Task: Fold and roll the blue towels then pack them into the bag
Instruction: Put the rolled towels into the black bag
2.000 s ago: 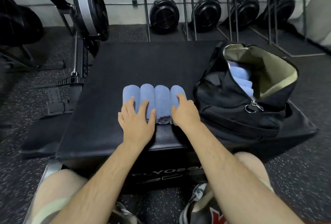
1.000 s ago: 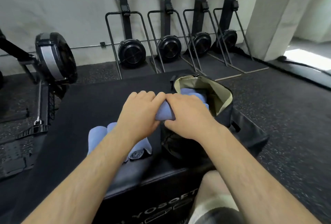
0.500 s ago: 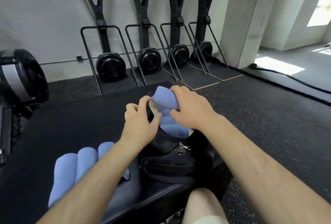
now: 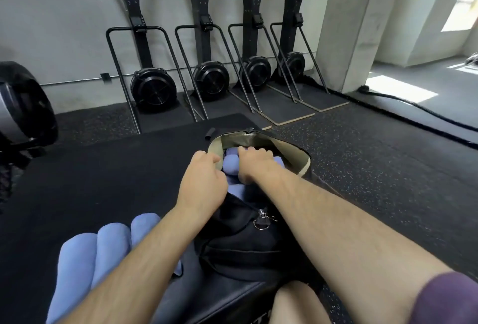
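The black bag with an olive lining lies open on the black padded box. Several rolled blue towels sit inside it. My right hand reaches into the opening, its fingers curled over one rolled towel among the others. At the opening's left edge, my left hand grips the rim with curled fingers. Three more rolled blue towels lie side by side on the box at the lower left, partly hidden by my left forearm.
Several black ski machines stand along the far wall. A rower's fan housing is at the left edge. A concrete pillar and a black rope on the speckled floor are on the right.
Both hands lifted one rolled towel from the row and carried it right to the bag. The right hand has pushed it down into the opening while the left moved to the rim.
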The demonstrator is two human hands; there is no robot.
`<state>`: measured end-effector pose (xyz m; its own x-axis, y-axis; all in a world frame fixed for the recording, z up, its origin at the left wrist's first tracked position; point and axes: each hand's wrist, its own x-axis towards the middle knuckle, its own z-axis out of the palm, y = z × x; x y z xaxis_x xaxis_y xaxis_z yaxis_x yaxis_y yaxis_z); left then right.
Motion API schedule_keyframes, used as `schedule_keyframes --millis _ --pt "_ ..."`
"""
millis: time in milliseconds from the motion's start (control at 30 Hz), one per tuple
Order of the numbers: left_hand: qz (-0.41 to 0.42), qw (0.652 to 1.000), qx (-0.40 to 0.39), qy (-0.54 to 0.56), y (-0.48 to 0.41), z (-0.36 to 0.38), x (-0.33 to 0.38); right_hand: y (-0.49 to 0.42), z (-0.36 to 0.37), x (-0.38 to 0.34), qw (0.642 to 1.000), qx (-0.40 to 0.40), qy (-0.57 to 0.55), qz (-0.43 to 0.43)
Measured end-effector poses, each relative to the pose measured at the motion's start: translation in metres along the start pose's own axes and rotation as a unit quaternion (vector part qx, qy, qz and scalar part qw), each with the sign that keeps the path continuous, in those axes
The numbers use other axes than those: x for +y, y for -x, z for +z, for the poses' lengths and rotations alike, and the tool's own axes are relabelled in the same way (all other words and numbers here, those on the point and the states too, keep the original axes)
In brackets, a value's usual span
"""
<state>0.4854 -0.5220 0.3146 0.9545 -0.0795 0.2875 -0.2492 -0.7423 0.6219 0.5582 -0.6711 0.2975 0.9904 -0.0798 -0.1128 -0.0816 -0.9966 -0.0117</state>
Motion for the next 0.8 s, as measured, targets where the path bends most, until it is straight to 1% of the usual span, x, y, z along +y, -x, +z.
schedule_keyframes --millis 67,133,300,400,533,700,767,800 --pt "0.016 1.0 0.014 0.008 0.0 0.0 -0.003 -0.018 0.005 -0.001 0.999 0.03 0.038 -0.012" --pt "0.028 0.999 0.024 0.019 -0.001 -0.002 -0.005 -0.034 0.007 0.0 0.997 0.05 0.053 -0.02" --pt "0.043 0.998 0.03 0.031 -0.002 -0.004 -0.01 -0.064 0.022 0.007 0.997 0.074 0.016 0.0" --pt "0.052 0.997 0.034 0.035 -0.003 -0.002 -0.009 -0.068 0.038 0.006 0.99 0.13 0.043 0.017" --pt "0.056 0.997 0.03 0.046 -0.001 0.0 -0.005 -0.073 0.041 0.002 0.98 0.192 0.041 0.028" --pt "0.057 0.997 0.031 0.04 0.001 -0.001 -0.008 -0.074 0.042 0.002 0.978 0.193 0.079 0.004" --pt "0.057 0.997 0.03 0.04 0.001 -0.001 -0.009 -0.072 0.043 0.003 0.983 0.168 0.071 0.003" --pt "0.055 0.997 0.031 0.041 0.001 -0.001 -0.01 -0.071 0.043 0.004 0.988 0.143 0.06 0.005"
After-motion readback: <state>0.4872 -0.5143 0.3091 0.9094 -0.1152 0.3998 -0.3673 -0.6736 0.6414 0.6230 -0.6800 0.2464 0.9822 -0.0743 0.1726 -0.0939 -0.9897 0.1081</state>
